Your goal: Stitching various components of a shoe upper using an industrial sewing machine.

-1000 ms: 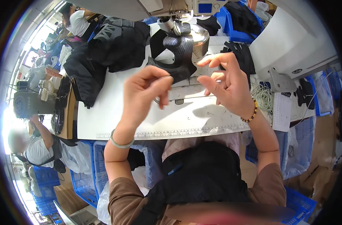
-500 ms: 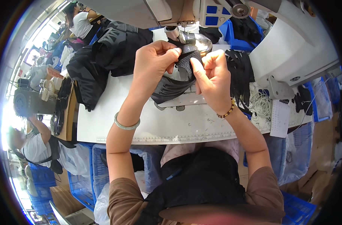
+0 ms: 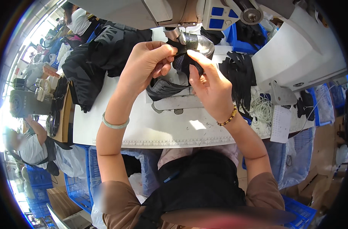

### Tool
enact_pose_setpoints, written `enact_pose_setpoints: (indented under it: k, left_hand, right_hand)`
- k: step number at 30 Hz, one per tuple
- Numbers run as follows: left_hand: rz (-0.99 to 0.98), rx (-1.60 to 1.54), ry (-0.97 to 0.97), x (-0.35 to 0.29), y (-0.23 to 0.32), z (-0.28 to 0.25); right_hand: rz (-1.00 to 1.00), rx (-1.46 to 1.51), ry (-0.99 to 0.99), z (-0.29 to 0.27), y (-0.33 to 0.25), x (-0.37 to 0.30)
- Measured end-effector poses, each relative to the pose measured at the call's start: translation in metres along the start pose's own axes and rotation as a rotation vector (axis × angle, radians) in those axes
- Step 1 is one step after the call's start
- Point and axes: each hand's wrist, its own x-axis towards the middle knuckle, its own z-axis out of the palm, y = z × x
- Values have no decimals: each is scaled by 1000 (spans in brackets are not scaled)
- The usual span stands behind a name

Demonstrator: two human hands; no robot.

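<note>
A black and grey fabric piece that looks like a shoe upper hangs in a loop at the sewing machine's metal arm. My left hand pinches its upper edge between thumb and fingertips, just left of the arm. On the other side, my right hand has its index fingertip laid on the fabric's top band. The right thumb sits lower, with black fabric between it and the index finger; the other fingers are curled. The sewing machine's head is above both hands.
Dark printed fabric pieces are piled on the white table at left. Black strips and a tangle of white cord lie at right. A blue bin stands behind. Another person works at far left.
My right index finger has straightened and moved up and left onto the fabric's top band. My left hand has shifted slightly left, still pinching the edge. The whole view has shifted slightly.
</note>
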Motion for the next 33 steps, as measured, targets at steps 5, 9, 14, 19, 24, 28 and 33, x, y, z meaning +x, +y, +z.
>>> enact_pose_setpoints:
  k: [5, 9, 14, 19, 24, 28, 33]
  left_hand:
    - [-2, 116, -22, 1, 4, 0]
    - [53, 165, -32, 2, 3, 0]
    - [63, 229, -67, 4, 7, -5]
    - [46, 197, -102, 5, 10, -7]
    - [11, 243, -126, 9, 11, -11]
    - [40, 267, -129, 13, 9, -10]
    - [112, 253, -113, 14, 2, -5]
  right_hand:
    - [-12, 8, 9, 0, 1, -1]
    - [7, 12, -1, 2, 4, -2]
    - [-12, -4, 10, 2, 4, 0]
    - [-26, -30, 9, 3, 6, 1]
    - [-30, -14, 16, 3, 3, 1]
    - [-30, -44, 1, 1, 5, 0]
    - [-74, -49, 0, -2, 4, 1]
